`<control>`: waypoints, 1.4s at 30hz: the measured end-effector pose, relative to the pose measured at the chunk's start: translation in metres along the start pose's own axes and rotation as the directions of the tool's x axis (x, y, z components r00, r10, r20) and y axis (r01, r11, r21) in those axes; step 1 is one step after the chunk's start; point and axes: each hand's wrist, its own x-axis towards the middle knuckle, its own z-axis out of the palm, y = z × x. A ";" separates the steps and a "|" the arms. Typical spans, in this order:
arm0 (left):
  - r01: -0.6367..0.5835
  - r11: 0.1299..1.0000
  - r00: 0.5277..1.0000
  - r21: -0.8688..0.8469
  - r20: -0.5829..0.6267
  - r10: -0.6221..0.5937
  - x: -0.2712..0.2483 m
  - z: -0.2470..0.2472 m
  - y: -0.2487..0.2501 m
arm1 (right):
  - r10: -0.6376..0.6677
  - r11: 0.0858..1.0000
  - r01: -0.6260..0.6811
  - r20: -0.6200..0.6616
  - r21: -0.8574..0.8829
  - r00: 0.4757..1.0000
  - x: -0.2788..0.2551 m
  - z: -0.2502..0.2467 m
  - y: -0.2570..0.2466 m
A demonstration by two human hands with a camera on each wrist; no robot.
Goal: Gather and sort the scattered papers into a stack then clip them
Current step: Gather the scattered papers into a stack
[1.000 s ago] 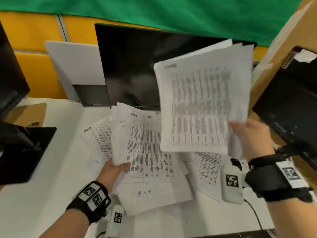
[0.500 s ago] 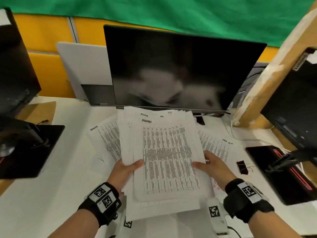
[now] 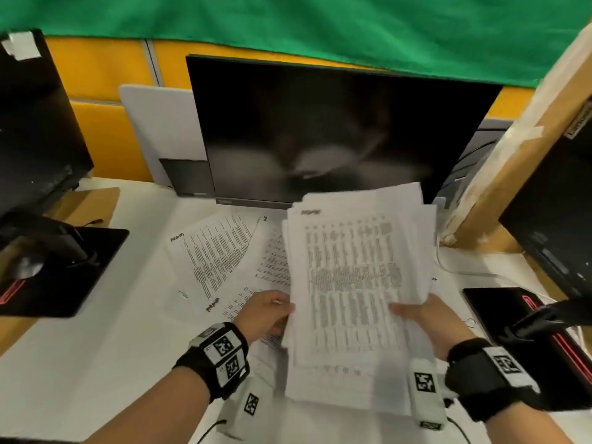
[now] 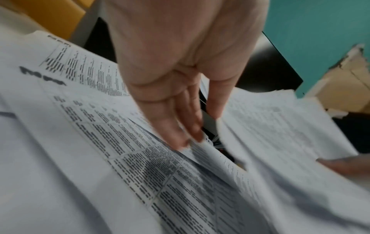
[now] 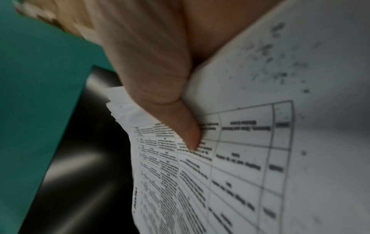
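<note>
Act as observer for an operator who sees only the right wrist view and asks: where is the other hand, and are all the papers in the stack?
Observer: In the head view, the left hand is at the left edge of the stack; the right hand grips its right edge.
Operator: Is the left gripping?
Observer: The left wrist view shows its fingers fairly straight, against the papers, not curled.
Operator: Any sheets outside the stack?
Observer: Yes, loose sheets lie on the desk, left of the stack.
</note>
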 end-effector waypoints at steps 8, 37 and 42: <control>0.020 0.640 1.000 0.768 -0.021 -0.006 0.038 0.028 -0.002 | -0.207 0.978 0.197 -0.271 -0.063 0.940 -0.007 -0.055 -0.037; 0.622 0.432 0.775 0.653 -0.592 -0.220 0.019 -0.077 -0.033 | -0.145 0.971 0.099 -0.205 -0.218 0.968 0.008 -0.041 -0.043; 0.368 0.613 0.859 0.699 -0.508 0.063 0.026 -0.086 -0.026 | -0.149 0.960 0.088 -0.219 -0.265 0.964 0.011 -0.040 -0.044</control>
